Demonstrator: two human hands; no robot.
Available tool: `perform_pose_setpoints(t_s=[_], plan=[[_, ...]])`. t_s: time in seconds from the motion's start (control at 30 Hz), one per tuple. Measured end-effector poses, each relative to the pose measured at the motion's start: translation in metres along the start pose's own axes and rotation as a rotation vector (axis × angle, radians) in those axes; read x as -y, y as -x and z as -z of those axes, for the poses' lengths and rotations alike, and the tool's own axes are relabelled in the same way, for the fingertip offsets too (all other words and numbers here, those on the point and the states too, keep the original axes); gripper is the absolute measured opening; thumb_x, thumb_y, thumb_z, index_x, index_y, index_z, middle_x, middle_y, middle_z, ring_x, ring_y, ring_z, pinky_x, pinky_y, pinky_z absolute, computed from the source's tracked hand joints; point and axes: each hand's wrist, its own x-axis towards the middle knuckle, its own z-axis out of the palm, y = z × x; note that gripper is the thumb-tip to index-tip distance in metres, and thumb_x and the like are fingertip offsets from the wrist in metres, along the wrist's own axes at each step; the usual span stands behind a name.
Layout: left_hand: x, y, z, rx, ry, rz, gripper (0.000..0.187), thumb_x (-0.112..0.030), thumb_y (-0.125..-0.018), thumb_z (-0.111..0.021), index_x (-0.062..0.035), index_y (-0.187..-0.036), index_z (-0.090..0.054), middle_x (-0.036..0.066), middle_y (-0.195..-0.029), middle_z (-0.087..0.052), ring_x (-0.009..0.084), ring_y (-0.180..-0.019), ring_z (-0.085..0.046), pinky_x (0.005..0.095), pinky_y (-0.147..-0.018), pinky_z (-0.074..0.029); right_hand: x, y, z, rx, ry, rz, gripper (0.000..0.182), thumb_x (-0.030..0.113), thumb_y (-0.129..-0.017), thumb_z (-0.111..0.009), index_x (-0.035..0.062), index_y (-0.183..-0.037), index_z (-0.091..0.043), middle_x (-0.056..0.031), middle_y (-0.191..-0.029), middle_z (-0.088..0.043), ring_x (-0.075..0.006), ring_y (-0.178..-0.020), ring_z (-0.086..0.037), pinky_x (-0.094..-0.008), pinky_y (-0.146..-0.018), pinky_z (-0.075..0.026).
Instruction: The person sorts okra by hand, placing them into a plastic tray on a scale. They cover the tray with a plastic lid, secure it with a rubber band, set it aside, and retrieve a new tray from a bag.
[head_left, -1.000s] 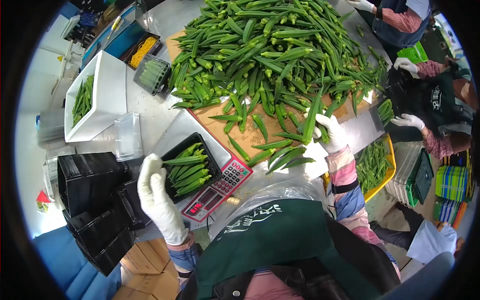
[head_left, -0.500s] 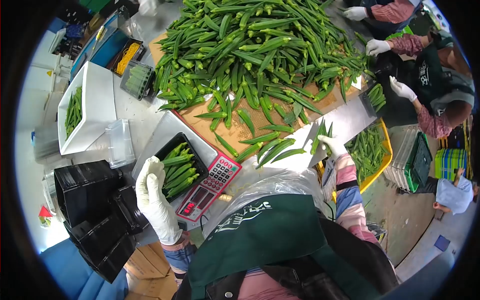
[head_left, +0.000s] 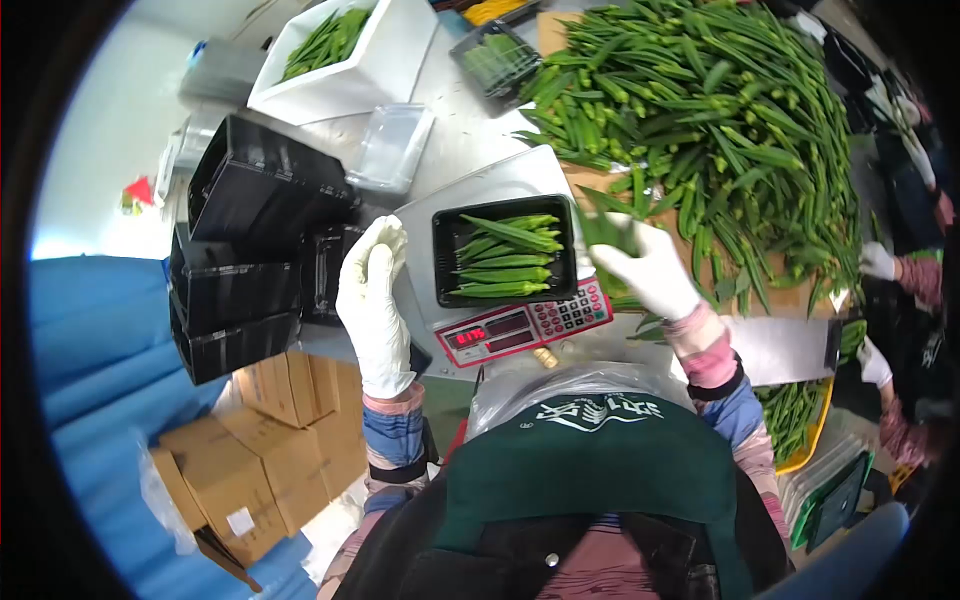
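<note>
My right hand (head_left: 655, 275), in a white glove and slightly blurred, grips a few green okra pods (head_left: 608, 235) at the right rim of a black plastic tray (head_left: 442, 250). Several okra pods (head_left: 510, 262) lie side by side in that tray, which rests on the metal plate of a red-edged weighing scale (head_left: 480, 338) with lit red digits. To the left of the scale, my gloved left hand (head_left: 375, 300) is raised with its fingers curled together, nothing visible in them, near the stacked black trays (head_left: 265, 190).
A big okra heap (head_left: 720, 130) covers the right of the table. Behind the scale are a clear lid (head_left: 392, 148), a filled clear-topped pack (head_left: 495, 62) and a white foam box (head_left: 415, 40). A yellow crate (head_left: 822, 425) stands at right, near co-workers' gloved hands (head_left: 876, 262).
My view has turned left. My right hand has carried the okra pods from the table's front edge to the tray on the scale. My left hand has moved away from the tray's edge.
</note>
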Motion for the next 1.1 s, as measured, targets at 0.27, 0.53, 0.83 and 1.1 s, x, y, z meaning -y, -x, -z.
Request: perform_pose_setpoints(t_s=[0.27,0.53,0.83,1.1], plan=[[0.02,0.006,0.037,-0.08,0.018,0.047,0.034,-0.018,-0.103,-0.055,0.0019,-0.13,-0.059,0.014,-0.127,-0.065,0.0213,-0.112,-0.064,0.0332,-0.099,-0.05,0.02,-0.039,-0.098,0.092,1.053,0.403,0.051,0.016,-0.077,-0.075,0.002,-0.123,-0.059,-0.0143,-0.112,-0.064,-0.0326,-0.108,-0.06,-0.0431,-0.092,-0.048],[0.024,-0.007,0.07,-0.193,0.027,0.005,0.037,-0.02,-0.103,-0.055,0.0034,-0.132,-0.057,0.016,-0.128,-0.064,0.0247,-0.115,-0.064,0.0352,-0.101,-0.049,-0.014,0.016,0.023,-0.154,0.426,-0.118,0.032,0.011,-0.096,-0.065,-0.0012,-0.126,-0.064,-0.0147,-0.115,-0.071,-0.0168,-0.104,-0.068,-0.029,-0.091,-0.053],[0.03,-0.017,0.079,-0.24,0.036,0.015,0.035,-0.02,-0.102,-0.057,0.002,-0.129,-0.059,0.017,-0.125,-0.065,0.0243,-0.113,-0.065,0.0341,-0.1,-0.05,-0.031,0.044,0.001,-0.193,0.456,-0.101,0.028,0.006,-0.093,-0.067,-0.001,-0.12,-0.068,-0.0106,-0.11,-0.072,-0.0148,-0.099,-0.067,-0.0275,-0.091,-0.052],[0.038,-0.036,0.095,-0.203,0.031,0.038,0.035,-0.021,-0.102,-0.058,0.0009,-0.129,-0.06,0.013,-0.124,-0.067,0.0206,-0.111,-0.066,0.0314,-0.098,-0.05,0.004,0.0,-0.088,-0.054,0.923,0.511,0.039,0.013,-0.081,-0.075,0.0119,-0.119,-0.069,-0.0083,-0.118,-0.066,-0.0273,-0.107,-0.061,-0.039,-0.093,-0.048]])
